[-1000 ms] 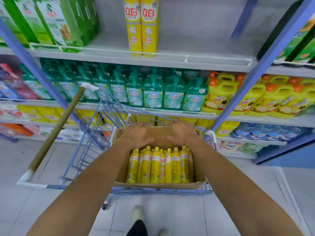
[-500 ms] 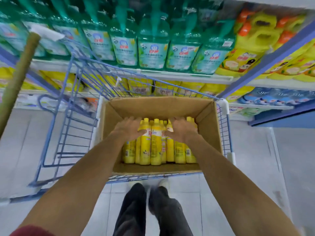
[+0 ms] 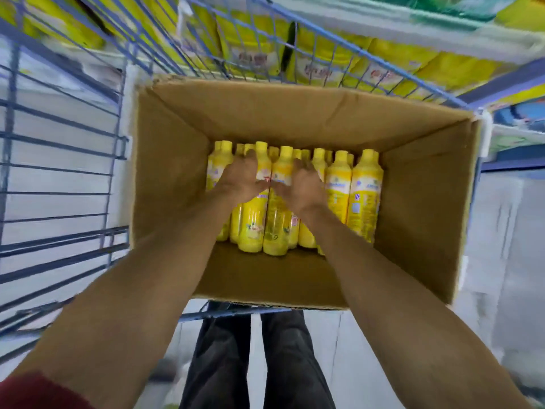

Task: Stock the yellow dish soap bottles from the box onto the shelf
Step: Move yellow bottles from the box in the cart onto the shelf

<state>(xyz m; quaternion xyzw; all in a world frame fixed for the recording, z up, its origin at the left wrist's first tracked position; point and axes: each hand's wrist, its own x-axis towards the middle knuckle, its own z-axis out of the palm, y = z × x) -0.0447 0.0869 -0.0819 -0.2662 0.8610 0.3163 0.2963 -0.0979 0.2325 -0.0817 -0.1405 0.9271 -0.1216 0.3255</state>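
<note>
An open cardboard box (image 3: 298, 113) sits in a blue wire cart (image 3: 62, 169). Several yellow dish soap bottles (image 3: 365, 196) stand upright in it, caps up, packed toward the far side. Both my hands reach down into the box, side by side. My left hand (image 3: 240, 181) grips one middle bottle (image 3: 252, 222) around its shoulder, thumb across the label. My right hand (image 3: 305, 185) grips the bottle beside it (image 3: 275, 231) the same way. These two bottles sit a little closer to me than the rest.
The cart's wire walls rise to the left and behind the box. Beyond them, a low shelf (image 3: 383, 69) holds yellow refill packs, blurred. My dark-trousered legs (image 3: 218, 364) stand on the pale tiled floor just behind the cart.
My head has tilted down and closer over the box. Both hands have moved from the box's far edge down onto the bottle tops and closed around two middle bottles.
</note>
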